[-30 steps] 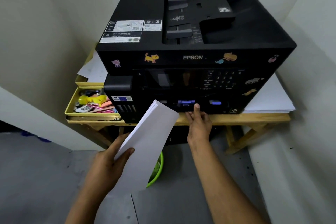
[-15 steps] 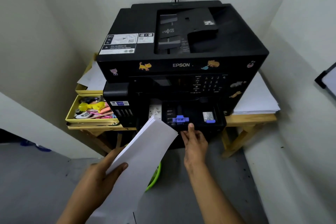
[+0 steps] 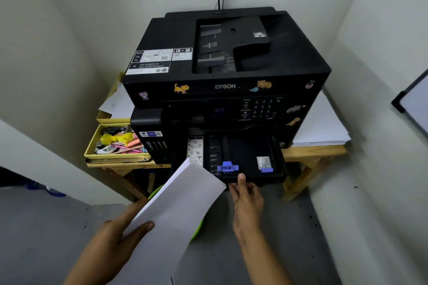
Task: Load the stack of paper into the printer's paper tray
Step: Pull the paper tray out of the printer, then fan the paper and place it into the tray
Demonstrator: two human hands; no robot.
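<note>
A black Epson printer [image 3: 222, 65] with animal stickers stands on a wooden table. Its black paper tray [image 3: 245, 152] is pulled out at the front, with blue guides [image 3: 227, 167] inside and no paper visible in it. My right hand [image 3: 246, 196] grips the tray's front edge, thumb on top. My left hand [image 3: 118, 236] holds a white stack of paper [image 3: 178, 210] tilted up, its far corner just in front of the tray's left side.
A yellow drawer [image 3: 111, 156] of small stationery sits left of the printer. Loose white sheets [image 3: 322, 122] lie on the wooden table [image 3: 312, 151] to the right. A green bowl [image 3: 198, 229] is on the floor below. Walls close in on both sides.
My right hand has drawn the paper tray out of the printer toward me. The view has pulled back. The paper stack stays in my left hand.
</note>
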